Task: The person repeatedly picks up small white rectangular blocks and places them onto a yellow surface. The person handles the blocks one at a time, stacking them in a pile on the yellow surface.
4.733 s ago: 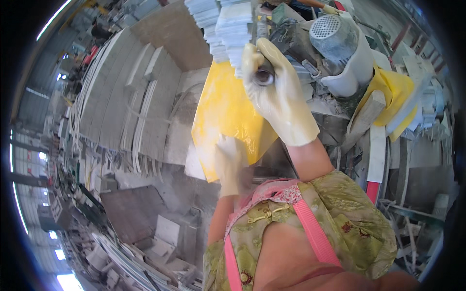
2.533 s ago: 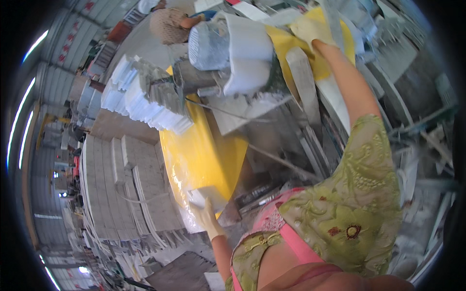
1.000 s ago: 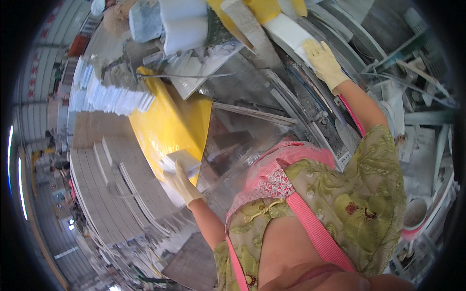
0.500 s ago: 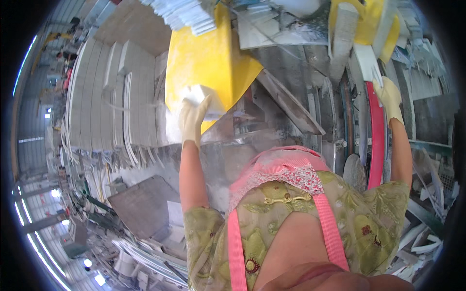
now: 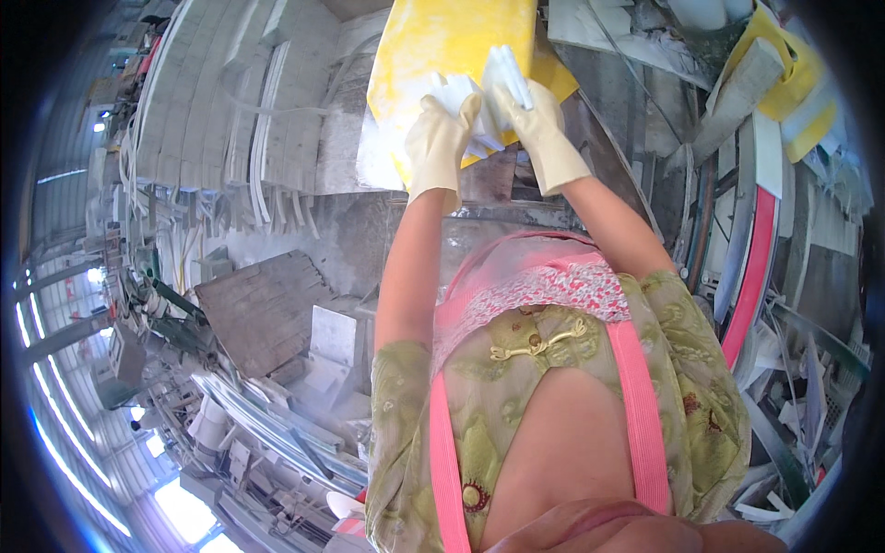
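Both my hands wear cream rubber gloves and are close together over a dusty yellow sheet (image 5: 415,41) draped on the work surface. My left hand (image 5: 436,146) is closed on a small stack of white slabs (image 5: 456,92) at the sheet's near edge. Beside it, my right hand (image 5: 539,129) grips a few thin white strips (image 5: 503,76), held upright against the stack's right side. The fingertips of both hands are partly hidden behind the white pieces.
Tall stacks of pale slabs (image 5: 198,101) stand at the left. A wooden board (image 5: 253,313) leans lower left. To the right run a red strip (image 5: 754,267), a rough stone bar (image 5: 742,88) and another yellow sheet (image 5: 807,78). Broken white offcuts (image 5: 784,424) pile up at lower right.
My right hand has come from the far right, by the red strip, to beside my left hand, carrying white strips. My left hand stays on the white stack. The view has shifted.
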A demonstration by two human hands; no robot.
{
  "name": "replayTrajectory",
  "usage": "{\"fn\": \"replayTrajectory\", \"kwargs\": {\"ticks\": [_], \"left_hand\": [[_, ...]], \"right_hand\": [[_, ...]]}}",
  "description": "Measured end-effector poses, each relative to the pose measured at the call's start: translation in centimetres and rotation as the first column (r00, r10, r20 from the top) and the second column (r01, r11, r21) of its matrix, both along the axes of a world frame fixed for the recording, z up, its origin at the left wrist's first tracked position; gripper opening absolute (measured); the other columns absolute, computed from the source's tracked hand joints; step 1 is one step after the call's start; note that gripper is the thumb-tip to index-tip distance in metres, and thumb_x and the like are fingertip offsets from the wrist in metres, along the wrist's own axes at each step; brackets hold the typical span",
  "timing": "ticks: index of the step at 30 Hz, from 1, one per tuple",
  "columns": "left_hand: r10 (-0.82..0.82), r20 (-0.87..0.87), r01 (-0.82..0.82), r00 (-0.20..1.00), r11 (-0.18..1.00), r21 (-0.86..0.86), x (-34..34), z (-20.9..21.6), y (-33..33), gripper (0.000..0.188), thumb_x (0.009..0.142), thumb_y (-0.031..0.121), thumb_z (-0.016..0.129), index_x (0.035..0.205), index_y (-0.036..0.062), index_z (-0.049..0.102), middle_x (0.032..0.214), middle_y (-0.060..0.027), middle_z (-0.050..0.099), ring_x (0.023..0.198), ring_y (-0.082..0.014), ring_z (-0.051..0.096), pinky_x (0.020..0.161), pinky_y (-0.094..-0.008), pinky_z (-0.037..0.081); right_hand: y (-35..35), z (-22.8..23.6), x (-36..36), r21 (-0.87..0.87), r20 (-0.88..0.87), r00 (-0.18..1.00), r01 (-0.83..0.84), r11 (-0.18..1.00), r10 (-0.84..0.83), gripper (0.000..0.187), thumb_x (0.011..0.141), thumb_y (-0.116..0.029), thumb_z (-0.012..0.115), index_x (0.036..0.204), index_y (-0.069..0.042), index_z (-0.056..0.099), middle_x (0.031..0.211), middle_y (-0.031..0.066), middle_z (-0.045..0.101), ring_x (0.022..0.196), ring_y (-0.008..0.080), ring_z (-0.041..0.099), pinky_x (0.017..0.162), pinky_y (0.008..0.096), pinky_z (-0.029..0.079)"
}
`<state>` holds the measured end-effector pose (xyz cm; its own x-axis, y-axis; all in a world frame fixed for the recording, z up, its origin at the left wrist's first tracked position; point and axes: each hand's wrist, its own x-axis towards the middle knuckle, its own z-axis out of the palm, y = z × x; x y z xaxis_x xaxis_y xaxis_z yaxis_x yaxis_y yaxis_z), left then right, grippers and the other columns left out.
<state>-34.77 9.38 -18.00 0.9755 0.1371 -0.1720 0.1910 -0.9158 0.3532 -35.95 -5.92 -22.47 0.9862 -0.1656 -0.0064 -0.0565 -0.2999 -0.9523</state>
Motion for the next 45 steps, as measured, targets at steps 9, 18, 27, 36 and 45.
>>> {"fn": "replayTrajectory", "kwargs": {"ticks": [9,18,27,36,45], "left_hand": [[0.029,-0.005,-0.03,1.0,0.997,-0.073,0.2,-0.5,0.0,0.083,0.091,0.069,0.048,0.123,-0.0071,0.056,0.113,-0.0298,0.068,0.109,-0.0419,0.065,0.094,-0.0466,0.049],[0.072,0.014,-0.064,0.997,0.95,-0.305,0.8,0.5,-3.3,0.091,0.065,0.053,0.086,0.114,-0.0162,0.055,0.109,-0.0263,0.071,0.095,-0.0373,0.072,0.081,-0.04,0.057],[0.005,-0.084,-0.006,0.996,1.0,-0.011,2.1,2.5,-3.2,0.094,0.055,0.048,0.088,0.121,-0.0102,0.055,0.111,-0.0256,0.069,0.101,-0.0347,0.07,0.086,-0.04,0.056],[-0.247,0.015,0.247,0.969,0.964,-0.098,2.1,0.7,3.9,0.114,0.055,0.049,0.087,0.14,-0.0109,0.042,0.122,-0.028,0.064,0.113,-0.039,0.064,0.095,-0.0399,0.053],[0.31,0.277,0.103,0.909,0.476,-0.873,-4.4,-5.7,5.3,0.086,0.089,0.023,0.068,0.156,-0.0008,0.02,0.149,-0.023,0.044,0.135,-0.0321,0.047,0.106,-0.0363,0.045]], "right_hand": [[0.2,-0.9,-1.4,-0.199,-0.206,0.953,-0.263,0.944,0.222,0.08,0.082,-0.065,0.064,0.142,-0.014,0.05,0.122,0.0181,0.068,0.11,0.0379,0.066,0.092,0.0448,0.052],[-0.5,0.8,-2.7,-0.289,-0.3,0.884,-0.444,0.848,0.36,0.086,0.081,-0.056,0.069,0.141,0.001,0.045,0.124,0.0226,0.065,0.106,0.0383,0.067,0.088,0.0447,0.054],[3.3,-1.5,-2.1,-0.061,-0.053,0.945,-0.326,0.943,0.323,0.058,0.087,-0.047,0.067,0.117,0.003,0.065,0.111,0.0233,0.07,0.101,0.0415,0.067,0.086,0.0461,0.053],[-1.2,0.6,0.4,0.266,-0.344,0.798,-0.422,0.867,0.494,0.045,0.096,-0.032,0.066,0.123,0.003,0.066,0.112,0.013,0.073,0.103,0.0155,0.067,0.092,0.0308,0.052],[2.0,-2.3,8.7,0.333,0.05,0.736,-0.65,0.683,0.676,0.066,0.098,-0.049,0.056,0.147,-0.005,0.049,0.152,0.016,0.047,0.144,0.0217,0.039,0.12,0.034,0.026]]}}
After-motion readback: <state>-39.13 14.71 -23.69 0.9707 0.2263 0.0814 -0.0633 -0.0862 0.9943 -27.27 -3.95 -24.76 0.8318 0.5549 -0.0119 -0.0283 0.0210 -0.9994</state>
